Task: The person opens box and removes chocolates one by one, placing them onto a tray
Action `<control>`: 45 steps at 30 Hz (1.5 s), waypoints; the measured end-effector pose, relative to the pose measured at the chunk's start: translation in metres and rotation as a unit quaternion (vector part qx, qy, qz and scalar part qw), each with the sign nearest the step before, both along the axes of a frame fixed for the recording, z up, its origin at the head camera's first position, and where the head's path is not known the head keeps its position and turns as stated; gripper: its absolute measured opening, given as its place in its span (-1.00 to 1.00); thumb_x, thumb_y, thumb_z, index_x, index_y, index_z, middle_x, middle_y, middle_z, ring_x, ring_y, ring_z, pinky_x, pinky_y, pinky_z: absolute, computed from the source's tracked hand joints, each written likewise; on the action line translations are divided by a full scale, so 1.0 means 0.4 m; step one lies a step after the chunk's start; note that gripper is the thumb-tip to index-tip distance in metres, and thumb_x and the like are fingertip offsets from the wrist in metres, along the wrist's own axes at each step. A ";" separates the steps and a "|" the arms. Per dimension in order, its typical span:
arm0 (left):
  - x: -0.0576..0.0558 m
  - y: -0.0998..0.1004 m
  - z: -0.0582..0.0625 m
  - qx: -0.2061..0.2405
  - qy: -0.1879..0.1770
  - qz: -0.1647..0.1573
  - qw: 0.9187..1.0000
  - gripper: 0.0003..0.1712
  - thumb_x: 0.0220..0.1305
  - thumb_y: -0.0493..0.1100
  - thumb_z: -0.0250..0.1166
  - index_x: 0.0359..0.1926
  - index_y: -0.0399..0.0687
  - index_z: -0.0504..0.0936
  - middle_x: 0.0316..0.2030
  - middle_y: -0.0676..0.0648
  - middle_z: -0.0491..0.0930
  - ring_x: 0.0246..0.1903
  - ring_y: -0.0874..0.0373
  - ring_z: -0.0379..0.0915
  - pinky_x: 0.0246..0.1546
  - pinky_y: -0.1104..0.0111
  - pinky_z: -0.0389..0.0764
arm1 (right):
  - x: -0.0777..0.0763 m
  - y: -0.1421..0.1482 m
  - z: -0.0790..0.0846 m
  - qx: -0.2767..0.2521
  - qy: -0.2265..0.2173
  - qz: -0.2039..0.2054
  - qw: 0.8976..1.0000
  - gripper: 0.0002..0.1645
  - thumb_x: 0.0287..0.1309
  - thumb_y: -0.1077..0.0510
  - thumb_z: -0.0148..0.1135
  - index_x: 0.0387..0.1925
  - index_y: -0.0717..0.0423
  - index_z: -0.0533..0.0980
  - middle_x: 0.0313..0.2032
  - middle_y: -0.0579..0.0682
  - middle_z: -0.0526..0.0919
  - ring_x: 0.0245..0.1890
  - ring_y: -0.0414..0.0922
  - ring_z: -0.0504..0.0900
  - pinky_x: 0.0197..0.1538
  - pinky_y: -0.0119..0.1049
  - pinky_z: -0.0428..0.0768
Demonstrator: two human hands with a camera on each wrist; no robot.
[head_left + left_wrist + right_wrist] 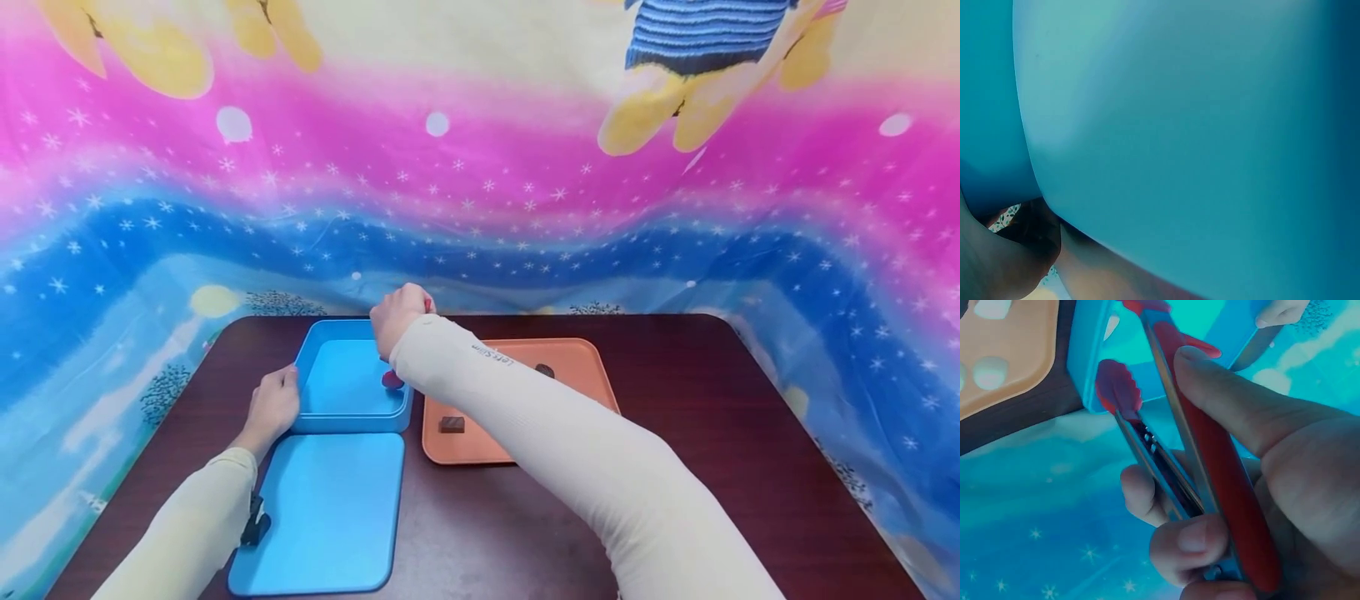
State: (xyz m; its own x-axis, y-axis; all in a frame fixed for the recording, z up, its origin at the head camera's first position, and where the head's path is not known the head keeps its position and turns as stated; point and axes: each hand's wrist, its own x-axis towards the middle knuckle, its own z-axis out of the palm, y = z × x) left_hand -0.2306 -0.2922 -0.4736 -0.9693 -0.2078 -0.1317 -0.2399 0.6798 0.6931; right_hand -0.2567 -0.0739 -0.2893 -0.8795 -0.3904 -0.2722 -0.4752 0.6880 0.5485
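My right hand (401, 317) is over the far right corner of a blue lunch box (337, 423). It grips a pair of red-handled tongs (1210, 450), thumb along one arm and fingers curled round the other. The tongs' red scalloped tips stand apart at the box wall; in the head view one red tip (392, 380) shows inside the right wall. A small pale piece (1111, 327) lies in the box, partly behind the tongs. My left hand (273, 406) holds the box at its left rim; the left wrist view shows it only at the lower left corner.
The flat blue lid (330, 508) lies in front of the box. An orange tray (487, 450) right of it bears a brown chocolate-like block (452, 425), a dark brown piece (545, 370) and white round pieces (990, 373). My right sleeve covers part of the tray. A patterned cloth hangs behind the table.
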 end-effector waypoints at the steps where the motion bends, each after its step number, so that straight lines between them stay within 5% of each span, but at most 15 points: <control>1: 0.000 0.000 0.000 0.000 0.002 -0.002 1.000 -0.25 0.64 0.12 -0.49 0.57 -0.32 -0.03 0.52 -0.48 0.03 0.50 -0.46 -0.04 0.46 -0.31 0.09 | 0.002 -0.002 0.000 0.000 -0.001 -0.001 1.000 -0.78 0.41 -0.07 0.03 -0.14 -0.14 0.57 -0.58 -0.18 0.25 -0.69 -0.22 0.24 -0.68 -0.41 0.28; 12: -0.002 0.009 0.002 -0.009 0.009 -0.012 1.000 -0.24 0.64 0.12 -0.50 0.56 -0.34 -0.02 0.51 -0.48 0.07 0.49 -0.45 0.00 0.45 -0.31 0.11 | 0.027 0.001 -0.010 -0.054 0.002 0.005 0.999 -0.85 0.42 0.06 0.05 -0.15 -0.15 0.56 -0.58 -0.15 0.10 -0.69 -0.21 -0.03 -0.69 -0.38 0.05; 16: 0.002 0.008 0.002 -0.010 0.011 -0.010 1.000 -0.25 0.65 0.10 -0.50 0.56 -0.35 -0.01 0.50 -0.49 0.08 0.48 -0.46 0.00 0.45 -0.31 0.12 | 0.022 0.018 -0.011 -0.079 -0.013 0.031 0.996 -0.87 0.40 -0.01 0.15 -0.17 -0.13 0.58 -0.51 -0.19 0.27 -0.58 -0.24 0.17 -0.63 -0.40 0.17; 21: 0.006 0.011 0.005 -0.005 0.008 -0.002 1.000 -0.25 0.64 0.10 -0.50 0.56 -0.33 -0.01 0.50 -0.49 0.08 0.48 -0.46 0.02 0.44 -0.32 0.13 | -0.001 0.045 -0.026 -0.119 -0.021 0.060 0.991 -0.82 0.44 -0.03 0.16 -0.10 -0.14 0.65 -0.21 -0.21 0.69 -0.28 -0.27 0.61 -0.31 -0.40 0.64; 24: 0.008 0.011 0.005 -0.003 0.007 0.000 1.000 -0.25 0.64 0.11 -0.50 0.56 -0.34 0.01 0.46 -0.50 0.16 0.43 -0.45 0.11 0.42 -0.32 0.18 | -0.013 0.062 -0.037 -0.131 -0.014 0.073 0.989 -0.80 0.45 0.04 0.16 -0.06 -0.13 0.67 -0.13 -0.18 0.76 -0.16 -0.24 0.71 -0.10 -0.33 0.74; 30: 0.009 0.010 -0.001 -0.004 0.007 -0.002 1.000 -0.24 0.64 0.12 -0.51 0.56 -0.34 -0.01 0.44 -0.51 0.18 0.38 -0.46 0.17 0.38 -0.35 0.22 | -0.026 0.095 -0.056 -0.164 -0.005 0.092 0.982 -0.82 0.36 0.03 0.28 -0.09 -0.07 0.69 -0.15 -0.14 0.76 -0.14 -0.20 0.75 -0.05 -0.28 0.76; 38: 0.010 0.009 -0.008 0.000 0.012 0.000 1.000 -0.23 0.64 0.12 -0.51 0.54 -0.36 0.06 0.34 -0.51 0.29 0.28 -0.40 0.26 0.31 -0.32 0.31 | -0.040 0.131 -0.082 -0.227 -0.036 0.092 0.969 -0.66 0.23 -0.14 0.41 -0.11 -0.02 0.68 -0.23 -0.12 0.74 -0.19 -0.17 0.75 -0.09 -0.27 0.76; 45: 0.007 0.003 0.000 -0.002 0.000 -0.001 1.000 -0.23 0.63 0.12 -0.52 0.57 -0.34 -0.04 0.50 -0.51 0.05 0.47 -0.48 0.00 0.44 -0.34 0.11 | -0.043 0.178 -0.101 -0.300 -0.071 0.074 0.948 -0.66 0.24 -0.18 0.38 -0.21 -0.01 0.67 -0.47 -0.10 0.66 -0.47 -0.21 0.61 -0.42 -0.37 0.62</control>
State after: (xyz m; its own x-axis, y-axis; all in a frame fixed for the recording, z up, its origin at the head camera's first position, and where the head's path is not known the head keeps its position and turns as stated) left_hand -0.2280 -0.2909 -0.4738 -0.9696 -0.2063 -0.1317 -0.2391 0.6825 0.6907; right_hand -0.2740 -0.0028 -0.3298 -0.7742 -0.6287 -0.0734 -0.6305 0.7762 0.0018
